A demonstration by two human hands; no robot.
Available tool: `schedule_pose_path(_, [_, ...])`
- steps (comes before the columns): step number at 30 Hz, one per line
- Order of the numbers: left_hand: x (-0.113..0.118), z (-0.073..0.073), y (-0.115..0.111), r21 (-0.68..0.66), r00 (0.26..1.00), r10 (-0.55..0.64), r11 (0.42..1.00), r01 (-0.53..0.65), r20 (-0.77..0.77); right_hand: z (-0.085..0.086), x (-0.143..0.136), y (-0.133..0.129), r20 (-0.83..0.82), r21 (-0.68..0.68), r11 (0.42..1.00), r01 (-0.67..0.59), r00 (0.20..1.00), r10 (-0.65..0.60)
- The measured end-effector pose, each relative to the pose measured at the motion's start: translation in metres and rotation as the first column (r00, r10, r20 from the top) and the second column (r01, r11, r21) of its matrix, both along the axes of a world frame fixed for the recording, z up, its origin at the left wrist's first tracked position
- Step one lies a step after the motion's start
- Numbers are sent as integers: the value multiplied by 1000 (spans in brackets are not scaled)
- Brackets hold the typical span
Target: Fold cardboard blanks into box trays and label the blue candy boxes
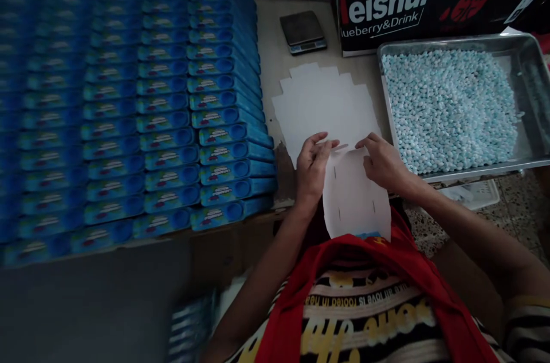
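Striped shirt (pixel 365 308) and red apron (pixel 281 306): nearest the camera, the apron just below the card's near end.
White card (pixel 356 194): slitted, between the hands in front of the body, long axis running from apron outward.
Left hand (pixel 313 165): at the card's far left corner, fingers bent and gripping it.
Right hand (pixel 382 162): about equally near, fingers bent, holding the far right edge, index extended.
White sheets (pixel 326 99): fanned on the tabletop (pixel 268 19) just beyond both hands.
Blue packs (pixel 221 154): rows hemming in the left side.
Metal tray (pixel 389 105): pale blue pellets (pixel 451 105), rim near the right wrist.
Scale (pixel 303 31): beyond the sheets.
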State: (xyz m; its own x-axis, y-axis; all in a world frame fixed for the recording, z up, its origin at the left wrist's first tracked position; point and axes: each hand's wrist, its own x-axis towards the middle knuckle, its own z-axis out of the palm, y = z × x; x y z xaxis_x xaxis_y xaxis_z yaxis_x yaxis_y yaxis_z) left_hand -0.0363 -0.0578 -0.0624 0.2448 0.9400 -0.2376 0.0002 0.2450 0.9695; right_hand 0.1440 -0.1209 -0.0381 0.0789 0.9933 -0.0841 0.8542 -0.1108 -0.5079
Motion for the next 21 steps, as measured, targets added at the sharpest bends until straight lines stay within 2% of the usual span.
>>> schedule_pose_path(4, [6,-8,5,0,991,-2,1000,2,-132,-1,-3,-1,-10,58,997,45,999,-44])
schedule_pose_path(8, [5,2,11,70,962,-12,997,32,-273,1,0,0,-27,52,999,11,1000,-9])
schedule_pose_path(11, [3,15,11,-10,980,-20,1000,19,-200,7,0,-2,-50,135,990,-45,997,52])
schedule_pose_path(14, [4,20,8,-96,989,41,994,-55,-141,7,-3,-4,-38,191,979,-71,996,80])
schedule_pose_path(17, [7,15,4,-32,982,106,993,-112,-153,1,-7,-1,10,168,985,-38,999,37])
schedule_pose_path(21, [10,7,4,140,976,200,972,-187,-89,-5,-10,1,-46,198,980,5,999,4])
